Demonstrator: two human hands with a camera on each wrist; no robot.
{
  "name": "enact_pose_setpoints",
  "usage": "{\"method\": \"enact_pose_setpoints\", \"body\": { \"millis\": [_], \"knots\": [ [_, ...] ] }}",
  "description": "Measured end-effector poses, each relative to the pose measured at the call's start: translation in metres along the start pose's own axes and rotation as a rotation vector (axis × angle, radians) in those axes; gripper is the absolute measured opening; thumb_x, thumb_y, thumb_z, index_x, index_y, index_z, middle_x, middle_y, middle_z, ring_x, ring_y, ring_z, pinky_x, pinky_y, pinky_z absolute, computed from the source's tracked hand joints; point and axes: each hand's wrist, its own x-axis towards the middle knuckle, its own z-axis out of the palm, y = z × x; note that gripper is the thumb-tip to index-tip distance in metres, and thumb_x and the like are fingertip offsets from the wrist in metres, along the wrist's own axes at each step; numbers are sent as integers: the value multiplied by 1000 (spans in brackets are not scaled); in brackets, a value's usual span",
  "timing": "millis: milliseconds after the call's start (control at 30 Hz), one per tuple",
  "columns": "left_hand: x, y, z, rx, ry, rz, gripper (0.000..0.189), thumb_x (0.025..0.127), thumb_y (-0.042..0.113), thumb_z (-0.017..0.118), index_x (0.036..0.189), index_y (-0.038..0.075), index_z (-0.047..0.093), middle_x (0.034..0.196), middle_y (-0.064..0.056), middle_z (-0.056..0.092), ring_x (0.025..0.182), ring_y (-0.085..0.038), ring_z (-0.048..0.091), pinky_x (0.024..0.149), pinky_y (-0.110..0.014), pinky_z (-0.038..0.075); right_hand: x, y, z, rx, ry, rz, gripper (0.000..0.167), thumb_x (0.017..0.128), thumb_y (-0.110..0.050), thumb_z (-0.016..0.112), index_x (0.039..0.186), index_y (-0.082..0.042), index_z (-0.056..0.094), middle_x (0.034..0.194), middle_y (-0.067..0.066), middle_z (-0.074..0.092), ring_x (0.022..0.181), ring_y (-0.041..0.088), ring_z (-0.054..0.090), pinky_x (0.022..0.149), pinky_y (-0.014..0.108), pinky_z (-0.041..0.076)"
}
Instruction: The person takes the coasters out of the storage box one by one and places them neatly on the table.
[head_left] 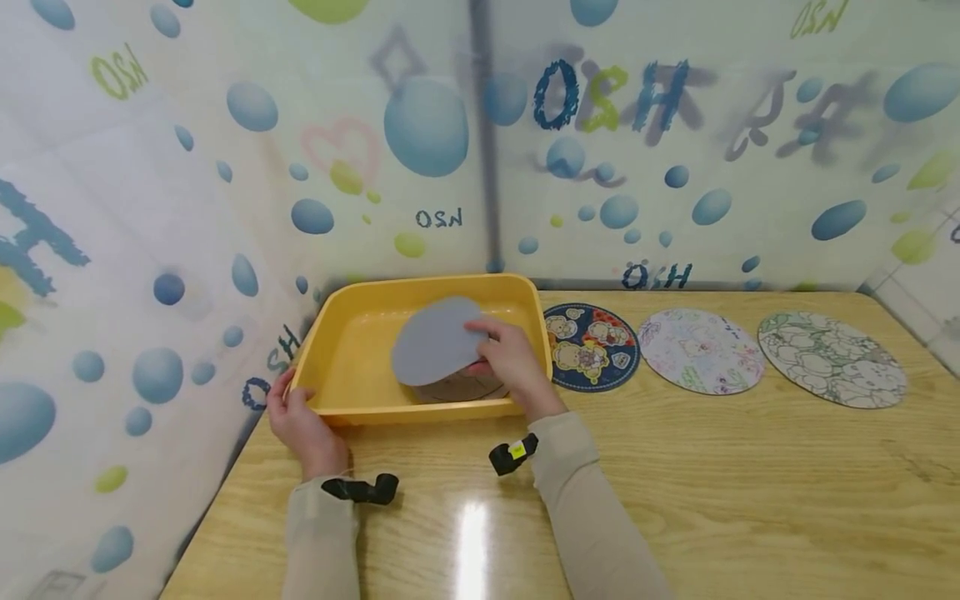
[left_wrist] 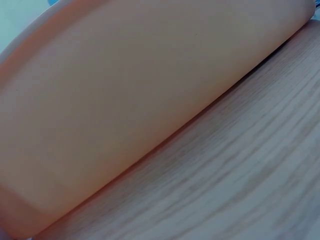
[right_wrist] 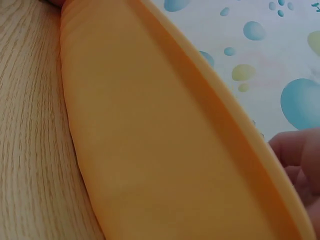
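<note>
A yellow plastic tray (head_left: 352,350) stands on the table at the left. My right hand (head_left: 513,358) reaches over its front rim and pinches a round mat (head_left: 435,342), grey side up, tilted above the tray floor. Under it part of another round, darker mat (head_left: 459,388) shows; the rest is hidden. My left hand (head_left: 303,429) grips the tray's front left corner, thumb at the rim and fingers along the outside. The left wrist view shows mostly the tray's outer wall (left_wrist: 125,90). Past the rim in the right wrist view, fingers (right_wrist: 295,150) of the right hand are partly visible.
Right of the tray lie three round mats in a row: a dark blue cartoon one (head_left: 592,354), a pale purple one (head_left: 701,350) and a green-and-white one (head_left: 832,358). The wooden table (head_left: 750,500) meets a dotted curtain (head_left: 637,167) behind and at the left.
</note>
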Motion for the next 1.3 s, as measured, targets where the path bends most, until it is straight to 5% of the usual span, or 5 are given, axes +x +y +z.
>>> {"method": "enact_pose_setpoints", "body": {
  "millis": [233, 600, 800, 1033, 1300],
  "knots": [
    [0, -3, 2, -14, -11, 7, 37, 84, 4, 40, 118, 11, 52, 123, -3, 48, 109, -22, 48, 93, -32, 40, -3, -3, -8, 87, 76, 16, 38, 88, -5, 42, 118, -23, 57, 115, 4, 52, 85, 45, 52, 79, 52, 44],
    [0, -6, 8, -32, -31, 3, 38, 83, 3, 40, 119, 11, 51, 123, -3, 48, 110, -22, 48, 92, -30, 40, -3, -4, -13, 79, 181, -2, 31, 87, -10, 47, 114, -20, 59, 114, 1, 51, 79, 25, 59, 77, 45, 49],
    [-2, -8, 8, -18, -29, 8, 37, 84, 3, 40, 118, 11, 52, 123, -4, 47, 109, -22, 48, 93, -31, 40, -4, 3, -10, -92, 117, 0, 37, 87, -11, 50, 124, -12, 51, 110, 10, 53, 67, 24, 60, 61, 38, 53],
    [-1, -3, 1, -52, -6, -10, 37, 83, 2, 40, 117, 11, 53, 123, -3, 48, 110, -22, 48, 93, -31, 40, -4, 4, -1, -349, 58, -74, 47, 86, -2, 40, 131, -14, 44, 130, 9, 43, 54, 18, 60, 53, 34, 52],
    [0, 2, -1, -70, -1, -31, 37, 84, 2, 40, 117, 12, 52, 124, -1, 47, 111, -20, 47, 93, -29, 40, -3, -3, -4, -105, 122, -174, 47, 85, -3, 45, 122, -31, 53, 133, -6, 40, 107, 14, 49, 77, 32, 46]
  ]
}}
